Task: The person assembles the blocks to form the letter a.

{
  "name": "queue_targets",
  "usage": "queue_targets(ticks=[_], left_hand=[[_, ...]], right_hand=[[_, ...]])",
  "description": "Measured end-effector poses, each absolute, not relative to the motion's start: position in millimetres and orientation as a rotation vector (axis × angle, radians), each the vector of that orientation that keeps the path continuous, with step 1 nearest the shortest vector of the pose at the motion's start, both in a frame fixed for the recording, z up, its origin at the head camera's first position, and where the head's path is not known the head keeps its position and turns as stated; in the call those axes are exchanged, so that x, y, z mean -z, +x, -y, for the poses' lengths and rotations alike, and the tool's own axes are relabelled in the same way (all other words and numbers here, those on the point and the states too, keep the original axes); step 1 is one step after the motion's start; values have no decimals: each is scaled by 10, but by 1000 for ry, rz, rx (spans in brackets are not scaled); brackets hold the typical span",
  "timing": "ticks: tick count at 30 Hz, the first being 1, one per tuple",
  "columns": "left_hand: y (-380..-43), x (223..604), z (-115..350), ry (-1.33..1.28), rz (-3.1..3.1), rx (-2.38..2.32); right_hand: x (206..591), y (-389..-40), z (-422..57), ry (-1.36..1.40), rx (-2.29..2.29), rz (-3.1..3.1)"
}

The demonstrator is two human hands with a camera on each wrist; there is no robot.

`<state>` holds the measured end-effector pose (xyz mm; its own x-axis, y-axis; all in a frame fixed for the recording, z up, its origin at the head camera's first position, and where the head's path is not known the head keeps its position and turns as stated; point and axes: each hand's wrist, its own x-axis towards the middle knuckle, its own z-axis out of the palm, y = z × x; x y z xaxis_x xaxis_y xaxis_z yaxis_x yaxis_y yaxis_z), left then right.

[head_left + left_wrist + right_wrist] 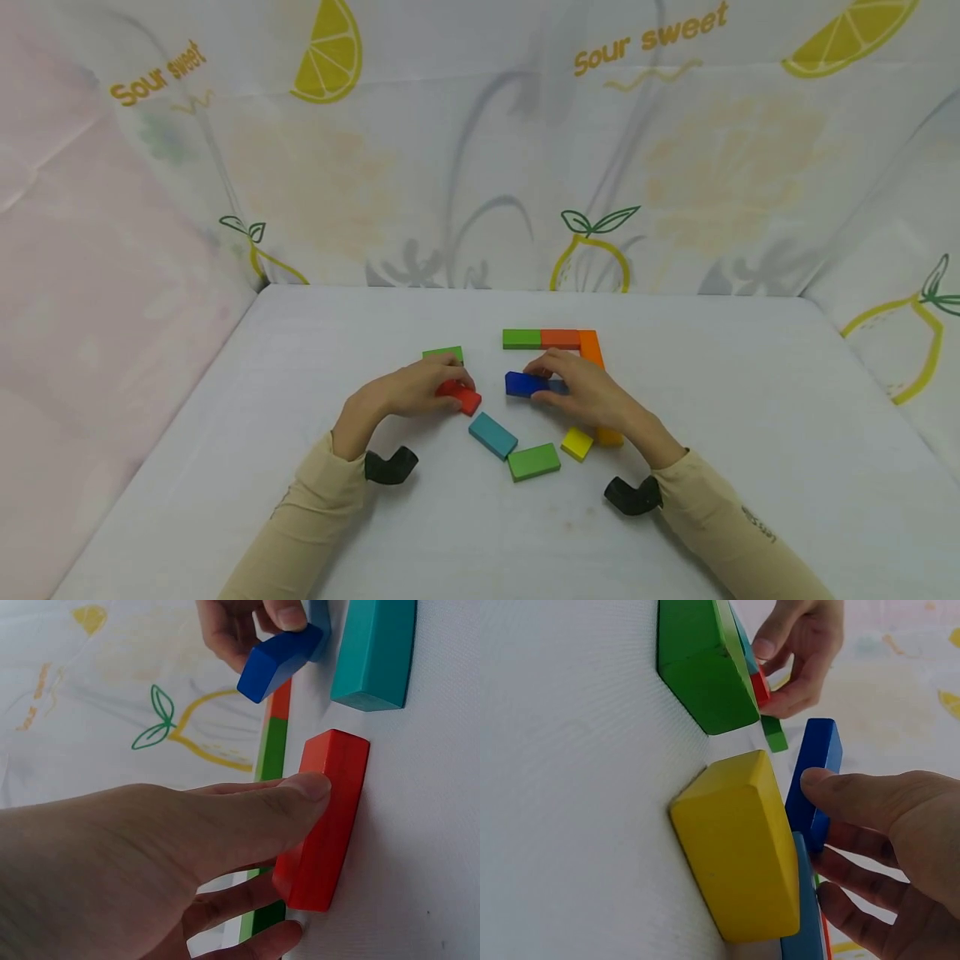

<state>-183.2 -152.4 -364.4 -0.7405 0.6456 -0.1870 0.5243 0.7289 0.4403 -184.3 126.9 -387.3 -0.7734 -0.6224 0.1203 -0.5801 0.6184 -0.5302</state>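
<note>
In the head view my left hand grips a red block lying on the white table. The left wrist view shows the thumb on one long face of that block, with fingers around its other side. My right hand pinches a dark blue block between thumb and fingers. One end of the dark blue block meets a lighter blue block, which the right hand partly hides in the head view. Behind the left hand lies a green block.
A green block, a red-orange block and an orange block form a corner at the back. More orange shows below the right wrist. Nearer lie a teal block, another green block and a yellow block.
</note>
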Motion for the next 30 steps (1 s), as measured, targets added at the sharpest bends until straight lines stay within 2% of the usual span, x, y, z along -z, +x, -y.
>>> queue_targets(ticks=[30], left_hand=[[-1835, 3649, 1531, 914, -2602, -529]], right_hand=[[3954, -1884, -1256, -1009, 841, -2728]])
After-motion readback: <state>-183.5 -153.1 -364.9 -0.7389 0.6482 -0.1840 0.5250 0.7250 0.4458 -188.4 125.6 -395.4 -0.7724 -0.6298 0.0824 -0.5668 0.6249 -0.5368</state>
